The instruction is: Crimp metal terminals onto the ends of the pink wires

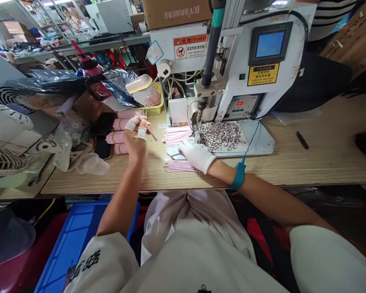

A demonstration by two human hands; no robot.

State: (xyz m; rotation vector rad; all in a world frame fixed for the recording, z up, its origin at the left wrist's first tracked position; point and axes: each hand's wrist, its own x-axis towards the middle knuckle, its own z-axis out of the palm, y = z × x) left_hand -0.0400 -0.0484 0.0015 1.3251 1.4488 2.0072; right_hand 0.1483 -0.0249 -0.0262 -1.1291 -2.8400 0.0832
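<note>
My left hand [138,129], with white finger cots on some fingers, is raised over the table and pinches a thin pink strip [151,132]. Beside it lie pink strip bundles [119,137] held with bands. My right hand [198,155], in a white glove and a teal wrist strap [238,176], has its fingers closed at the foot of the bench machine [199,110]. What those fingers grip is hidden. Loose pink strips [178,136] lie left of the machine head, and more pink strips [179,166] are in front of the glove. Small cut pieces [222,136] are heaped on the machine's base plate [262,142].
A lamp [138,83] and a yellow basket [155,109] stand behind my left hand. At left are a fan [6,138], a plastic cup [96,165] and a pink bottle [90,67]. A black pen [302,140] lies at right. The strap's cord [251,144] runs up to the machine.
</note>
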